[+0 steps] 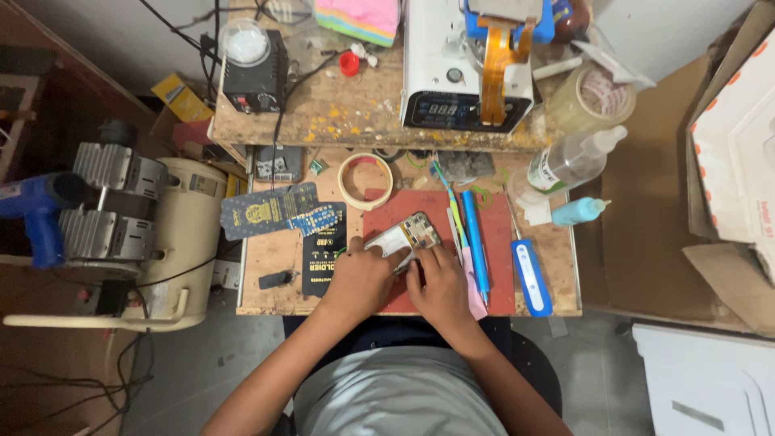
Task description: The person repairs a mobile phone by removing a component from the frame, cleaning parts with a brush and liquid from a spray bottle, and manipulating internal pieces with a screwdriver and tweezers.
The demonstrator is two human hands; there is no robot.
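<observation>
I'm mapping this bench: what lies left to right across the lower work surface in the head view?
Black card → left hand → opened phone on the red mat → right hand → blue pen tool → blue-and-white tool.

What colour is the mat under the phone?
Red mat, seen best in the head view.

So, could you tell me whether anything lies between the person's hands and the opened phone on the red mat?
Nothing visible does. The left hand and the right hand both already rest on the opened phone on the red mat. The blue tools lie off to its right side, clear of both hands.
</observation>
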